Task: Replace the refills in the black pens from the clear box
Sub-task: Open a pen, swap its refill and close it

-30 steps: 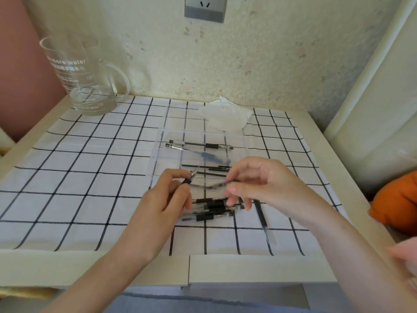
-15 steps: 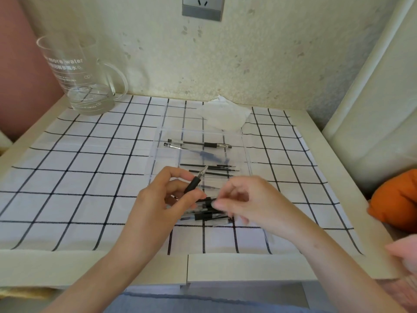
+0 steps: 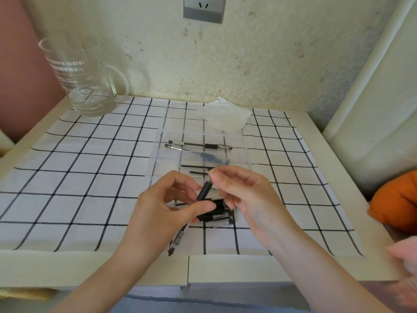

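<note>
A black pen [image 3: 204, 192] with a rubber grip is held tilted above the table, tip pointing up and away. My left hand [image 3: 167, 211] grips its barrel, whose clear rear end [image 3: 178, 239] sticks out below the hand. My right hand [image 3: 243, 195] pinches the pen's tip end between thumb and forefinger. Under both hands lies a small pile of black pens [image 3: 218, 216]. Behind them stands the clear box [image 3: 244, 152] holding two pens [image 3: 198, 146] and two loose black refills [image 3: 198, 169].
A checked cloth [image 3: 79, 177] covers the white table. A glass jug [image 3: 83, 82] with a little water stands at the back left. A crumpled white tissue [image 3: 225, 117] lies behind the box. An orange cushion [image 3: 397, 199] sits off the right edge.
My right hand came off the pile of pens and rose to the tip of the pen that my left hand holds. The pen now stands steeper.
</note>
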Motion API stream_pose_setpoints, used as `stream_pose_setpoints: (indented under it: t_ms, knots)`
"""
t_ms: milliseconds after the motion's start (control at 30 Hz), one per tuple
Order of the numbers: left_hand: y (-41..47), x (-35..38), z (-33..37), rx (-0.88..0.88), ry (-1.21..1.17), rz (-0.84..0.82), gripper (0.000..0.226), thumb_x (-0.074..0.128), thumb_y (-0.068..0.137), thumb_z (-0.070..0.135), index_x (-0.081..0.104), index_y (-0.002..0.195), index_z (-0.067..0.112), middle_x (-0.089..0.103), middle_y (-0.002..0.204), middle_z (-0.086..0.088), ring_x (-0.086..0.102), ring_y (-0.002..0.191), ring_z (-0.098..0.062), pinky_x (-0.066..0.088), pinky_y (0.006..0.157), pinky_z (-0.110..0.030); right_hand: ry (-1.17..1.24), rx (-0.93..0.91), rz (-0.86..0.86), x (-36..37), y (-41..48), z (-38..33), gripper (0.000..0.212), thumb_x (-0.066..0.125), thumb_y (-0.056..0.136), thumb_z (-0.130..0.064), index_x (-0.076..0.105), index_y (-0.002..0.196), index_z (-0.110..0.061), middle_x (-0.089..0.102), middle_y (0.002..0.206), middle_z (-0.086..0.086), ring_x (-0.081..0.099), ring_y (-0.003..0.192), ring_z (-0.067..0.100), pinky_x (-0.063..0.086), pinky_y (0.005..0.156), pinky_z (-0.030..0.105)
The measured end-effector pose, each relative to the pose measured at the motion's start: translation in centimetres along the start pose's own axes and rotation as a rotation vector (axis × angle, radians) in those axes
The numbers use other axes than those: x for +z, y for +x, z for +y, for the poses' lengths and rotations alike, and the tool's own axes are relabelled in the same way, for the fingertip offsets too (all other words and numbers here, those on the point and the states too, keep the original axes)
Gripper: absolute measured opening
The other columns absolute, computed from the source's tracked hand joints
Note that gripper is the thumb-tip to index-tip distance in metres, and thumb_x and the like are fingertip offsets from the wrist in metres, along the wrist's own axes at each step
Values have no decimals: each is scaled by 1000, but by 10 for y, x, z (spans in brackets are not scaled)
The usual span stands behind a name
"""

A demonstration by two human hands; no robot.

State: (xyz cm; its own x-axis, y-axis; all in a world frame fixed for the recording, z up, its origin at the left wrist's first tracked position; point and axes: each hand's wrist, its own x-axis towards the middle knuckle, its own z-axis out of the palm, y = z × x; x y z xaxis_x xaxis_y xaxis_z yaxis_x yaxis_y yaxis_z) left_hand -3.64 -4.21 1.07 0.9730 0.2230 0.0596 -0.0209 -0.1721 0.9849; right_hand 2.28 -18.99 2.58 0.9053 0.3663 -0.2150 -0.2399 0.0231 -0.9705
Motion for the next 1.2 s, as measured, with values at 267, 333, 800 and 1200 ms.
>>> stream_pose_setpoints:
  t_ms: [267,333,800,1200]
  knots:
    - [3,2,1,-114,-170,-47,19,69,60,24,69,77,14,70,64,0,69,59,-13,55,58,-18,8,-29,21,-1,-1,0,29,74,60,-34,74,81,-15,64,69,-6,39,55,10,36,58,19]
    - [3,2,3,-138,-198,-86,18,63,66,24,71,77,11,71,62,-4,69,58,-13,55,56,-18,20,-32,29,-1,0,0,28,73,59,-34,75,80,-16,68,74,-5,40,56,9,35,60,21]
    - [3,2,3,-107,-253,-82,21,56,81,20,62,100,14,70,75,-12,68,58,-18,55,49,-26,14,-43,57,-2,1,-1,19,69,67,-33,76,81,-22,68,73,-11,47,72,11,33,63,25]
    - [4,2,-1,-70,-193,-144,27,50,80,31,59,100,15,72,75,-8,69,62,-20,54,50,-25,16,-49,40,-4,1,0,20,68,68,-32,76,83,-21,68,75,-11,48,73,10,33,62,25]
